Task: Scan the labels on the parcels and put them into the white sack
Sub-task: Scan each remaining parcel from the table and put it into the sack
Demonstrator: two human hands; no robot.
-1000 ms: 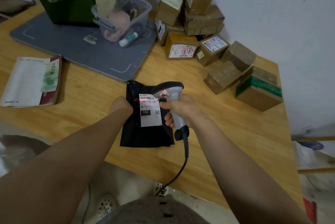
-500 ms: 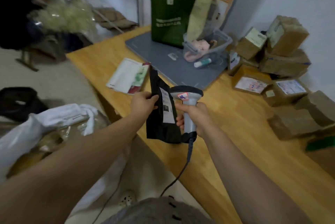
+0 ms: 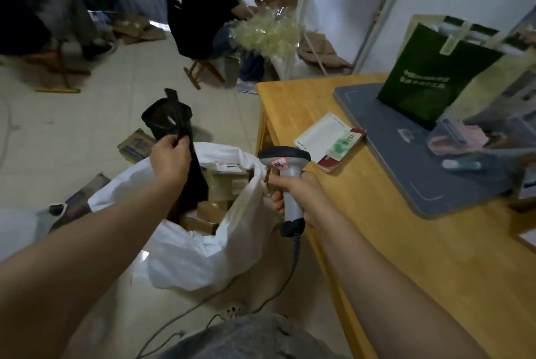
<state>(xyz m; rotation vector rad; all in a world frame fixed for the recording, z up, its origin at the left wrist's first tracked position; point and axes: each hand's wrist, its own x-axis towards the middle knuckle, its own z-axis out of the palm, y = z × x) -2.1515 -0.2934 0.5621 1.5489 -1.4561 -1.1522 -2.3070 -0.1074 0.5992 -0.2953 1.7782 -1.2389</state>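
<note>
My left hand (image 3: 170, 159) grips a black plastic parcel bag (image 3: 194, 181) over the open mouth of the white sack (image 3: 197, 254) on the floor. The bag's lower end hangs inside the sack's opening; its label is turned away. Several brown cardboard parcels (image 3: 223, 184) lie inside the sack. My right hand (image 3: 301, 196) holds a grey handheld barcode scanner (image 3: 285, 164) upright by its handle, beside the sack's right rim and at the wooden table's (image 3: 377, 228) left edge. The scanner's cable trails down to the floor.
On the table lie a booklet (image 3: 329, 143), a grey mat (image 3: 406, 155), a green tote bag (image 3: 429, 80) and a clear plastic bin (image 3: 478, 141). A black bag (image 3: 166, 120) and flat cardboard lie on the floor beyond the sack. A seated person (image 3: 200, 10) works at the back.
My left hand lifted the black parcel bag off the table and swung it left, down over the sack. The view turned left with it. The scanner stayed in my right hand.
</note>
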